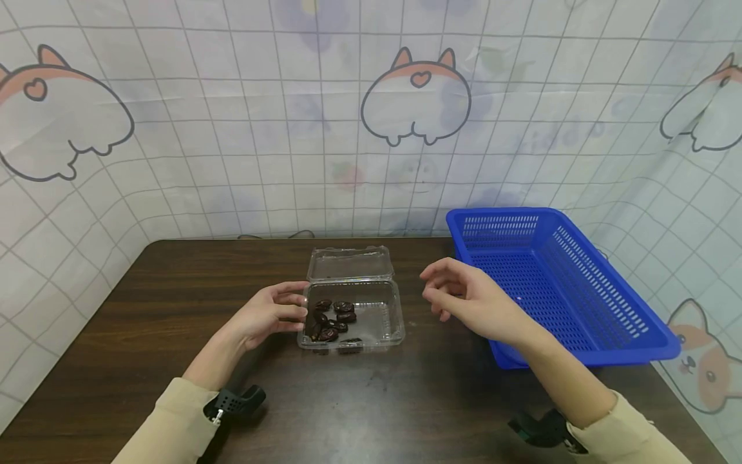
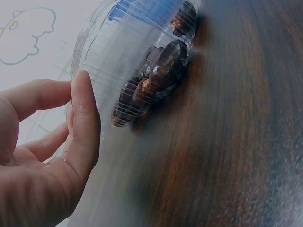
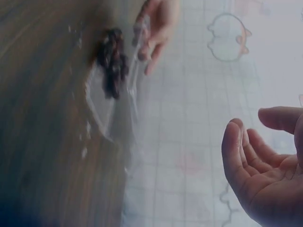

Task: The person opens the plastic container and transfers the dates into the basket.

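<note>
A clear plastic clamshell box (image 1: 377, 322) sits on the table with its lid (image 1: 350, 264) folded back toward the wall. Dark brown dates (image 1: 328, 334) lie in its left part; through the ribbed wall the left wrist view also shows the dates (image 2: 165, 61). My left hand (image 1: 269, 316) touches the left side of the box with fairly straight fingers. Right of the box, my right hand (image 1: 472, 299) hovers apart from it, fingers loosely bent. Nothing is between the thumb and fingers of the right hand (image 3: 270, 175).
A blue plastic basket (image 1: 580, 354) with slotted walls stands at the right, partly behind my right forearm. The dark wooden table (image 1: 145, 309) meets a wall sheet (image 1: 278, 161) printed with a grid and cartoon dogs. Black wrist straps (image 1: 232, 403) are on both arms.
</note>
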`<state>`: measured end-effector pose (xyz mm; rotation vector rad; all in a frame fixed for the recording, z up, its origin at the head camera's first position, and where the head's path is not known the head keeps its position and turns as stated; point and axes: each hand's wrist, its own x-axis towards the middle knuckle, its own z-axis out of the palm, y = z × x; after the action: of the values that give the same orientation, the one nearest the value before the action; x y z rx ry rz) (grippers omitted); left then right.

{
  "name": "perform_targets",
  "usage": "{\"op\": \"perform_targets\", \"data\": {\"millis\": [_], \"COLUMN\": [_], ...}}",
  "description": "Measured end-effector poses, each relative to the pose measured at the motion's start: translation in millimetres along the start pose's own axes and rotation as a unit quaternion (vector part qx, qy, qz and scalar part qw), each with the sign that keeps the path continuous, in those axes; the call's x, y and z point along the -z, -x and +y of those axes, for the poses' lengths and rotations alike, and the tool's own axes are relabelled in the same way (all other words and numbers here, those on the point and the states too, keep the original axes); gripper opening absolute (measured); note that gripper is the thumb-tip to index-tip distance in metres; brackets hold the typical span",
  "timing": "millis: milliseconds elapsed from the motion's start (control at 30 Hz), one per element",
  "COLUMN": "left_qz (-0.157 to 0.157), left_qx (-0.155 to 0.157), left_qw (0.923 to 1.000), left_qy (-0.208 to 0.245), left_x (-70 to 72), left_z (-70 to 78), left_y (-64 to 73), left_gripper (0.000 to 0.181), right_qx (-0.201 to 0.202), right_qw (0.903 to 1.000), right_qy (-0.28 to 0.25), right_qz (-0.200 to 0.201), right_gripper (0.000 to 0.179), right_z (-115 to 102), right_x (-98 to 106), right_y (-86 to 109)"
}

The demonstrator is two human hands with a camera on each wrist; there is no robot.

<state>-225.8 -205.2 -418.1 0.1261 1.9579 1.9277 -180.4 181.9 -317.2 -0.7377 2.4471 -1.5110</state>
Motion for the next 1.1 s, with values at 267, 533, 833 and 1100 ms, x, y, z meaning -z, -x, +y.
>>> {"op": "perform_targets", "data": {"millis": [267, 533, 833, 1100], "left_qz": [0.0, -0.001, 0.001, 0.0], "left_qx": [0.001, -0.001, 0.001, 0.0], "left_qw": [1.0, 1.0, 1.0, 1.0], "left_qy": [-0.001, -0.001, -0.005, -0.005], "left_x": [-0.1, -0.9, -1.3, -1.1], "left_z": [0.4, 0.4, 0.5, 0.3], "left_y": [1.1, 0.6, 0.8, 0.6], "left_gripper": [0.065, 0.065, 0.064, 0.065], "right_qx": [-0.023, -0.035, -0.058, -0.066], "right_qw": [0.9993, 0.9976, 0.9958, 0.9918], "right_qy": [-0.009, -0.043, -0.047, -0.071], "right_qz": [-0.029, -0.042, -0.054, -0.083], "right_gripper": [0.026, 0.025, 0.026, 0.03], "right_z": [4.7, 18.1, 26.7, 37.1], "right_x": [-29.2, -47.4, -61.3, -71.2], "right_y": [-18.8, -37.2, -57.6, -72.4]}}
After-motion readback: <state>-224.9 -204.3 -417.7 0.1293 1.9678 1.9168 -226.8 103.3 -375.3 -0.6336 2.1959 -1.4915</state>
